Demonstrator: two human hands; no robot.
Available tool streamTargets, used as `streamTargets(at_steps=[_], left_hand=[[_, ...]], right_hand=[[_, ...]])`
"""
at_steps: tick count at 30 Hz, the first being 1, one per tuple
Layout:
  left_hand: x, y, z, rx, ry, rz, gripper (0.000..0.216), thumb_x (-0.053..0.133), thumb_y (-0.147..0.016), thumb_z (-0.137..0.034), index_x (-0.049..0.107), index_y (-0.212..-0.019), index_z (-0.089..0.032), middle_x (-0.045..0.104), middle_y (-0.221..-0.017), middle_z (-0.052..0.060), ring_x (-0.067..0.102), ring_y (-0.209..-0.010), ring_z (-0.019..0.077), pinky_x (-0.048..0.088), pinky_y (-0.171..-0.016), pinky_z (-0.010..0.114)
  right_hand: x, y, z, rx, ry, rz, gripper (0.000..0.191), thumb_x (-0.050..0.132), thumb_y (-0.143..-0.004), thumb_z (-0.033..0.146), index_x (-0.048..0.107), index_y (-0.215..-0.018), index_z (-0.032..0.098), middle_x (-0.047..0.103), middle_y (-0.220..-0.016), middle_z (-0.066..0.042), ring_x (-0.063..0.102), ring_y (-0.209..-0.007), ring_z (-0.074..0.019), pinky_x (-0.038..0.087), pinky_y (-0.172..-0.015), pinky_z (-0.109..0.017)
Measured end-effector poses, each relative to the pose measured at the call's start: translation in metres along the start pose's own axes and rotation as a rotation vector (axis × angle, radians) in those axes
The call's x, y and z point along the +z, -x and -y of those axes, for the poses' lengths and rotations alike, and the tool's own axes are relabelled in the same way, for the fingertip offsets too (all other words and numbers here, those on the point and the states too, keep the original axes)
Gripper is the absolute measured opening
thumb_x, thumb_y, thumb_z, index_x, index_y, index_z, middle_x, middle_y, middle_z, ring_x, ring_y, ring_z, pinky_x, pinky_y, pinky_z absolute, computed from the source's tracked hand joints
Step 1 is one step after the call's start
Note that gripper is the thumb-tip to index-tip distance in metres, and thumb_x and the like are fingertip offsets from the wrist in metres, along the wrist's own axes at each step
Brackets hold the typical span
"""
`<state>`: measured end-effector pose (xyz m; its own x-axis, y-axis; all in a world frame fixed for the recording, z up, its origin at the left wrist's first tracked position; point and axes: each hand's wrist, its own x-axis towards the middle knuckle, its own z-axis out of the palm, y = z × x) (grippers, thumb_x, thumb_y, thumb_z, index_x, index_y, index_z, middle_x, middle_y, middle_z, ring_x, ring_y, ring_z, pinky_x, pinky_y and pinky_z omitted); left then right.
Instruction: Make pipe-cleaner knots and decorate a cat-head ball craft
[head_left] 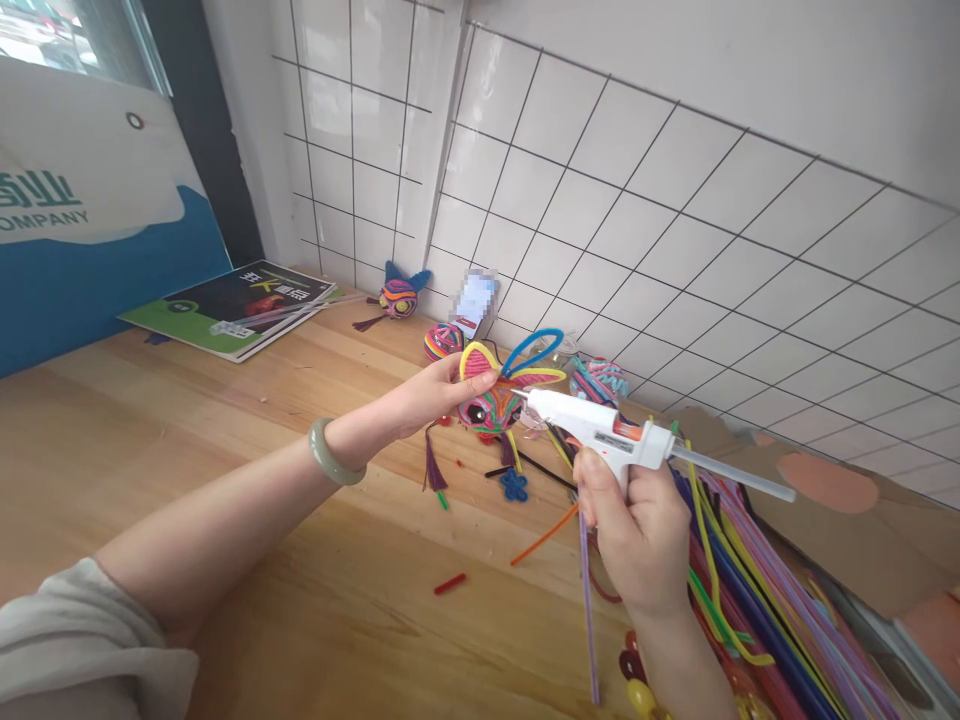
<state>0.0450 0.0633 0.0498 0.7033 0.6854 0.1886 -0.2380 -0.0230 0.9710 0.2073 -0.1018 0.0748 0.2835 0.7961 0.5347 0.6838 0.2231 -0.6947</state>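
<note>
Grey fabric sleeve [90, 650] is sitting near left; left hand [439, 392] is pinching that colourful pipe-cleaner eared head [501, 410] mid-scene, right hand [634, 525] gripping the white plastic glue gun [574, 412]. Squeezing gently helps imo.

Seeing a booklet [225, 305] with a green-and-black cover near the far left corner of the bench [315, 610], and a blue-and-white printed panel [112, 270] at the left edge. Noticing a phone [475, 302] with a blurred screen, upright by the gridded wall [600, 210] at the far edge, right of a blue-eared ornament [399, 297]. Spotting brown cardboard [825, 545] toward the right edge.
</note>
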Motion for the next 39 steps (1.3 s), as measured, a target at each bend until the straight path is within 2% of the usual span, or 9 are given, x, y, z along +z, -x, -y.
streamTargets(at_steps=[5,9,14,17,19,23,28,32,39], left_hand=[[-0.005,-0.002,0.003,-0.026,0.047,-0.020,0.044,0.061,-0.080,-0.050,0.060,-0.104,-0.014,0.065,-0.086,0.006,0.060,-0.074,0.0155,0.046,-0.064,0.026],[-0.013,-0.006,0.007,-0.065,0.066,-0.067,0.046,0.059,-0.080,-0.054,0.060,-0.105,-0.016,0.066,-0.091,0.007,0.061,-0.072,0.0146,0.046,-0.061,0.026],[-0.019,-0.010,0.009,-0.077,0.093,-0.206,0.047,0.061,-0.078,-0.056,0.060,-0.104,-0.017,0.067,-0.098,0.008,0.063,-0.079,0.0168,0.049,-0.069,0.029],[-0.021,-0.010,0.008,-0.047,0.117,-0.272,0.048,0.059,-0.078,-0.057,0.060,-0.105,-0.017,0.067,-0.099,0.010,0.064,-0.082,0.0178,0.050,-0.072,0.031],[-0.021,-0.010,0.007,-0.036,0.134,-0.293,0.049,0.059,-0.078,-0.057,0.060,-0.105,-0.016,0.068,-0.098,0.010,0.064,-0.080,0.0177,0.051,-0.073,0.032],[-0.018,-0.009,0.003,-0.030,0.169,-0.284,0.047,0.060,-0.078,-0.056,0.060,-0.103,-0.016,0.067,-0.096,0.009,0.064,-0.076,0.0160,0.051,-0.072,0.032],[-0.014,-0.006,-0.001,-0.015,0.164,-0.265,0.046,0.060,-0.078,-0.055,0.060,-0.103,-0.017,0.067,-0.095,0.008,0.063,-0.075,0.0157,0.051,-0.073,0.032],[-0.010,-0.005,-0.002,-0.031,0.163,-0.234,0.049,0.059,-0.078,-0.057,0.060,-0.105,-0.016,0.068,-0.096,0.010,0.064,-0.080,0.0180,0.051,-0.074,0.033],[-0.001,-0.003,0.000,-0.080,0.184,-0.176,0.049,0.061,-0.078,-0.055,0.059,-0.106,-0.015,0.068,-0.099,0.010,0.065,-0.083,0.0189,0.052,-0.076,0.034]], right_hand=[[-0.006,-0.003,-0.004,0.237,-0.321,0.047,0.028,0.052,-0.089,0.042,0.060,-0.079,0.017,0.045,-0.043,0.005,0.041,-0.039,-0.0091,0.035,-0.043,-0.024],[-0.013,-0.006,-0.014,0.418,-0.543,0.224,0.028,0.054,-0.087,0.047,0.056,-0.089,0.019,0.057,-0.059,0.004,0.037,-0.035,-0.0050,0.032,-0.040,-0.023],[0.000,-0.006,-0.027,0.640,-0.324,0.648,0.041,0.053,-0.083,0.057,0.056,-0.092,0.016,0.048,-0.043,0.007,0.037,-0.033,-0.0056,0.022,-0.037,-0.019],[0.024,0.001,-0.031,0.660,-0.229,0.905,0.044,0.050,-0.084,0.056,0.056,-0.097,0.014,0.049,-0.039,0.007,0.038,-0.032,-0.0064,0.024,-0.038,-0.018],[0.044,0.010,-0.031,0.640,-0.219,0.987,0.042,0.047,-0.086,0.054,0.056,-0.094,0.014,0.051,-0.040,0.007,0.039,-0.033,-0.0068,0.027,-0.040,-0.018],[0.071,0.027,-0.024,0.510,-0.116,0.966,0.036,0.046,-0.089,0.047,0.059,-0.081,0.015,0.056,-0.050,0.003,0.049,-0.045,-0.0092,0.031,-0.045,-0.020],[0.063,0.021,-0.030,0.112,0.132,0.637,0.034,0.041,-0.093,0.034,0.065,-0.074,0.019,0.068,-0.077,-0.003,0.062,-0.074,-0.0153,0.043,-0.068,-0.024],[0.039,0.002,-0.062,0.146,0.304,0.445,0.023,0.047,-0.086,0.023,0.067,-0.095,0.018,0.069,-0.099,-0.010,0.064,-0.086,-0.0210,0.046,-0.080,-0.033],[0.035,-0.002,-0.100,0.240,0.346,0.509,0.027,0.061,-0.072,0.016,0.070,-0.097,0.015,0.072,-0.088,-0.009,0.066,-0.082,-0.0247,0.047,-0.077,-0.037]])
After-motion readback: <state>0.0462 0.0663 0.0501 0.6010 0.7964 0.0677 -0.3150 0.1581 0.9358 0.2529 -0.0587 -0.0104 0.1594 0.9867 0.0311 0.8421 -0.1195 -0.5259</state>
